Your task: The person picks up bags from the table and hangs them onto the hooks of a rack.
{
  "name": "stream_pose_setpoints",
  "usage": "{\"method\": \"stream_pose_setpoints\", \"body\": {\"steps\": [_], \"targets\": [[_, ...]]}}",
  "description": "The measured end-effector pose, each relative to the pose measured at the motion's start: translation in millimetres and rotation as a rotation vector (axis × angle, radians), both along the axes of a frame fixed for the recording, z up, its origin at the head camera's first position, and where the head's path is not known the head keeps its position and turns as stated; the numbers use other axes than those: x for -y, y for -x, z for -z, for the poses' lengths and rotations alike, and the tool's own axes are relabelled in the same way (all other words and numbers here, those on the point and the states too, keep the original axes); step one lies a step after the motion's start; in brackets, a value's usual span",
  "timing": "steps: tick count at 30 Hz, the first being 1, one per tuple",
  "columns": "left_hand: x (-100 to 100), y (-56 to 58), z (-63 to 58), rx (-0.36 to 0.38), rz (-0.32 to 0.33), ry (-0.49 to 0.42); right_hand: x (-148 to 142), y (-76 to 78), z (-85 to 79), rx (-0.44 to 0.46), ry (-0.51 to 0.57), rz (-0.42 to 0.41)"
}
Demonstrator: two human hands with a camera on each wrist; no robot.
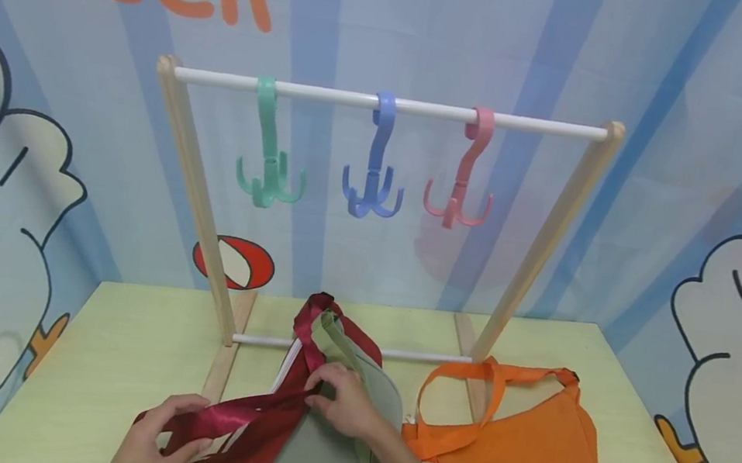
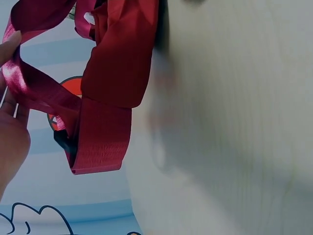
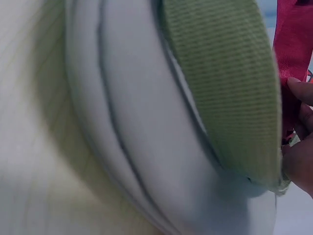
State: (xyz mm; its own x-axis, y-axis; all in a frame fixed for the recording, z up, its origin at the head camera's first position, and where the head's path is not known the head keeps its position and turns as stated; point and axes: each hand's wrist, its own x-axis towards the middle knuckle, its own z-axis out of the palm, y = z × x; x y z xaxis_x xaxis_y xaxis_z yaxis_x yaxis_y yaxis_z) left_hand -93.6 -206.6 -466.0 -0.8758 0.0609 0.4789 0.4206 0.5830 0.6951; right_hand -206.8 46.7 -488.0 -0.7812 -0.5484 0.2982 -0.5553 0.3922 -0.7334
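A dark red bag (image 1: 269, 441) lies on the table with its shiny strap (image 1: 237, 413) lifted toward me. My left hand (image 1: 161, 435) holds a loop of that strap between thumb and fingers, and the left wrist view shows the strap (image 2: 41, 90) bending away from the fingers. Further along, my right hand (image 1: 343, 400) pinches the same strap over the bags. Beneath my right forearm is a grey-green bag (image 1: 313, 458), overlapping the red one. Its ribbed green strap (image 3: 222, 83) fills much of the right wrist view, beside my right fingers (image 3: 301, 88).
An orange bag (image 1: 516, 462) lies on the right of the pale table (image 1: 115, 354), its strap looped toward the back. Behind stands a wooden rack (image 1: 546, 239) with green (image 1: 269, 171), blue (image 1: 373, 185) and pink (image 1: 458, 196) hooks on its white top bar (image 1: 326, 94).
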Motion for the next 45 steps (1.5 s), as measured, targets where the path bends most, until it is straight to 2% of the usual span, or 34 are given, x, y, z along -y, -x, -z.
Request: {"method": "stream_pose_setpoints", "body": {"steps": [2,5,9,13,16,23,28,36,45], "targets": [[0.7,0.6,-1.2,-0.009,-0.007,-0.003,-0.2,0.6,-3.8,0.023,0.002,-0.001],[1.0,1.3,-4.3,0.010,-0.044,0.003,0.2,2.8,-9.6,-0.009,0.026,-0.022],[1.2,2.4,-10.0,0.071,-0.099,0.016,0.8,5.8,-17.4,-0.054,0.062,-0.058],[2.4,3.9,-16.2,0.151,-0.129,0.028,0.3,7.7,-26.5,-0.015,0.070,-0.077],[3.6,5.5,-20.0,0.176,-0.141,0.039,0.3,9.6,-33.1,0.001,0.076,-0.087],[5.6,9.4,-26.9,0.126,-0.152,0.061,1.1,12.6,-45.6,0.017,0.079,-0.098],[6.9,11.3,-29.9,0.083,-0.141,0.069,0.7,14.1,-48.7,0.014,0.015,-0.083],[7.4,13.2,-32.2,0.090,-0.139,0.083,-2.4,16.5,-48.9,0.027,-0.038,-0.057],[7.9,14.4,-35.6,0.089,-0.132,0.097,-4.7,18.9,-47.2,-0.038,-0.048,-0.051]]}}
